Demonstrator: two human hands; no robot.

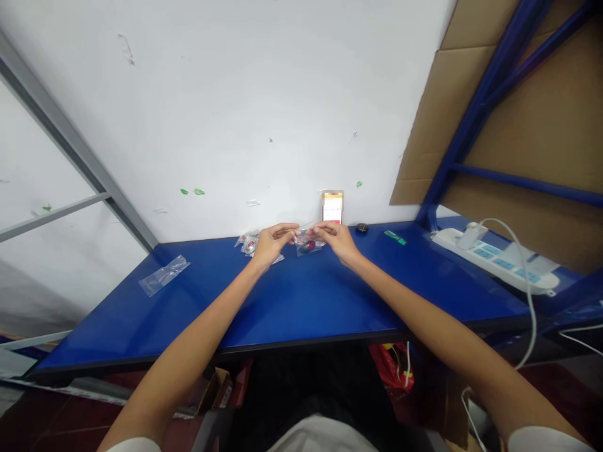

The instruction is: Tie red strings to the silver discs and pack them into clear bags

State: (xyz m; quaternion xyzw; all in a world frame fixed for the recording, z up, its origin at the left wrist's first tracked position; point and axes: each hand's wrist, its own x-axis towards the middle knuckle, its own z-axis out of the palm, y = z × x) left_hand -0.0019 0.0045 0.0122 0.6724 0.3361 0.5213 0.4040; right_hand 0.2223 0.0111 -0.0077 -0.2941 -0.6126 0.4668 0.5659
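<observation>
My left hand (275, 243) and my right hand (338, 241) meet over the far side of the blue table, fingers pinched. Between them is a small clear plastic bag (300, 250), its upper edge gripped by both hands. A rounded black and red item (308, 247) shows in or just behind the bag; its kind is too small to tell. Beside my left hand lie several bagged items, among them a silver and red rounded piece (249, 247). My fingers partly cover this pile.
A flat plastic bag (164, 275) lies on the blue table (292, 307) at left. A phone (332, 208) leans against the wall behind my right hand. Farther right are a black round object (362, 228), a small green object (395, 237) and a white power strip (494, 258) with a cable.
</observation>
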